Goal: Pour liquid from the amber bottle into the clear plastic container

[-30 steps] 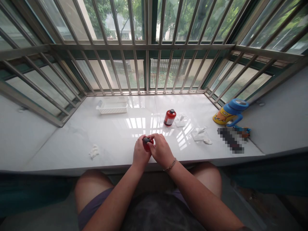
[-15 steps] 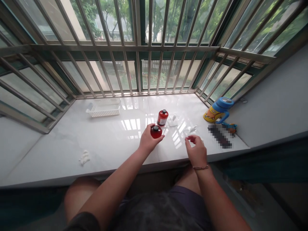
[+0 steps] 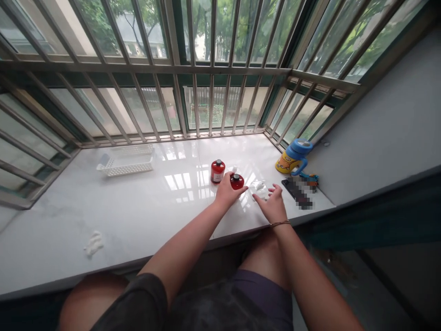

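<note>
My left hand (image 3: 228, 193) is wrapped round a round red bottle (image 3: 237, 183) with a black top. Just to its left stands another red bottle (image 3: 217, 172), upright, with a white label and a dark cap. My right hand (image 3: 272, 205) has its thumb and fingers spread, with nothing seen between them. Its fingertips are close to a clear plastic packet (image 3: 259, 189) holding something white; whether they touch it I cannot tell. A second clear packet behind the held bottle is mostly hidden by my left hand.
A white mesh basket (image 3: 128, 172) lies at the back left. White crumpled bits (image 3: 93, 243) lie near the front left edge. At the right stand a blue and yellow cup (image 3: 292, 157) with a handle and a dark, partly blurred flat object (image 3: 292, 191). Metal bars (image 3: 203, 70) line the window.
My left hand has carried the red bottle rightward, past the labelled bottle and toward the clear packet. My right hand's fingers have spread apart from a pinch. The view has turned to the right.
</note>
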### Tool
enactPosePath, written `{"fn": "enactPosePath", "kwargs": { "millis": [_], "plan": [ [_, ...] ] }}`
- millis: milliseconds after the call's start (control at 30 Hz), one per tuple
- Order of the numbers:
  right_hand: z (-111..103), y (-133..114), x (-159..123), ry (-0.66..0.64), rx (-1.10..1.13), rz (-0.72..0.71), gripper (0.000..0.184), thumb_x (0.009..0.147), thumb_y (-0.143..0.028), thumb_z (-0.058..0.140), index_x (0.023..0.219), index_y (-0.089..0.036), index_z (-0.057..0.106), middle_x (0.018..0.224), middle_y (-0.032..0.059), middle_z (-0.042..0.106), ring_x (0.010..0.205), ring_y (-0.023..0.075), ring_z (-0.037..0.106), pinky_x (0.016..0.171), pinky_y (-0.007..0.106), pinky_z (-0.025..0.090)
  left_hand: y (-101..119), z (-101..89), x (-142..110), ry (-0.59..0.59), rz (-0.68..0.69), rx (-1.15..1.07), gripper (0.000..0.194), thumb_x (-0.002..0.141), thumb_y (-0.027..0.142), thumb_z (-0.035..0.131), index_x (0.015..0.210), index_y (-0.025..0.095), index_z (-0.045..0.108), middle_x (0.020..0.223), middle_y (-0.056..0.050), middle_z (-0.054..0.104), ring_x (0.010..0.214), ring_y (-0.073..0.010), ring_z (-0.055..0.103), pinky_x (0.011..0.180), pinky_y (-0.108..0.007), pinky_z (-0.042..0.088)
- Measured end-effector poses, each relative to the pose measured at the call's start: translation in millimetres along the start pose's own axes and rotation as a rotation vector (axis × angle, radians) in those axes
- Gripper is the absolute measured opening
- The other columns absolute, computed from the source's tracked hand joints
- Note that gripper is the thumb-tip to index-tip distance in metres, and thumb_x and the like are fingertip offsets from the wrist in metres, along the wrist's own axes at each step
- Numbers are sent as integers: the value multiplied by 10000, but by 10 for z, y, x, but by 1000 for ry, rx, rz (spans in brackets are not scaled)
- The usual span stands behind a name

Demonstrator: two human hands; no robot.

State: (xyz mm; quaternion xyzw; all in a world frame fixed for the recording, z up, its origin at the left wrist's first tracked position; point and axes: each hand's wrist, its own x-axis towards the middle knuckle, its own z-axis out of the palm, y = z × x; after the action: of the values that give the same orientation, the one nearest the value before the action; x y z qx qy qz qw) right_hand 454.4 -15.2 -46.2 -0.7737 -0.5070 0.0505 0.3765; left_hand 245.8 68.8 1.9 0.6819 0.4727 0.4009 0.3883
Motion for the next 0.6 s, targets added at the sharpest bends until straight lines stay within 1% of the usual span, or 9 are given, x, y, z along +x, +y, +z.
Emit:
{"fn": "enactPosePath", "kwargs": {
  "millis": [100, 167, 233, 300, 400, 500, 600],
  "plan": [
    [113, -2, 94, 6, -5, 11, 940, 783, -616, 751, 1491, -130, 370, 1320, 234, 634, 1111, 357, 662, 948, 484, 554, -33, 64, 47, -15, 12, 19, 762, 757, 449, 944, 1364, 261, 524, 1419, -112, 647, 1328, -316, 629, 1135, -456, 488],
    [120, 16, 127, 17, -2, 19, 900, 789, -581, 750, 1485, -151, 376, 1310, 212, 642, 1111, 350, 662, 955, 479, 553, -71, 98, 64, -20, 12, 28, 776, 754, 459, 946, 1372, 260, 520, 1425, -120, 643, 1337, -321, 627, 1137, -459, 490],
    [75, 48, 144, 61, 12, 26, 893, 791, -572, 755, 1486, -170, 365, 1309, 198, 645, 1113, 344, 661, 961, 478, 552, -122, 130, 73, -23, 18, 40, 793, 750, 461, 950, 1383, 256, 518, 1432, -130, 640, 1351, -330, 620, 1149, -469, 483],
    [-8, 87, 156, 134, 25, 23, 894, 789, -575, 765, 1483, -187, 358, 1315, 189, 643, 1100, 337, 662, 961, 485, 552, -178, 163, 76, -23, 40, 55, 811, 749, 466, 952, 1398, 253, 515, 1439, -136, 639, 1369, -341, 608, 1168, -489, 468],
    [-147, 128, 179, 225, 37, 20, 890, 779, -575, 788, 1471, -208, 367, 1334, 179, 630, 1067, 321, 664, 929, 480, 557, -246, 221, 81, 6, 78, 74, 837, 750, 478, 954, 1420, 255, 505, 1452, -142, 629, 1384, -351, 596, 1196, -516, 442],
    [-221, 110, 197, 237, 50, 35, 881, 772, -582, 804, 1456, -219, 384, 1342, 169, 622, 1055, 312, 665, 901, 467, 561, -280, 290, 100, 50, 100, 103, 866, 748, 499, 955, 1435, 248, 491, 1437, -153, 629, 1378, -357, 597, 1198, -533, 438],
    [-182, 36, 183, 210, 69, 33, 870, 781, -601, 801, 1447, -219, 393, 1337, 168, 629, 1045, 309, 667, 899, 465, 564, -289, 344, 116, 84, 125, 155, 906, 738, 529, 957, 1446, 237, 474, 1419, -167, 628, 1379, -376, 589, 1190, -560, 447]
  ]
}}
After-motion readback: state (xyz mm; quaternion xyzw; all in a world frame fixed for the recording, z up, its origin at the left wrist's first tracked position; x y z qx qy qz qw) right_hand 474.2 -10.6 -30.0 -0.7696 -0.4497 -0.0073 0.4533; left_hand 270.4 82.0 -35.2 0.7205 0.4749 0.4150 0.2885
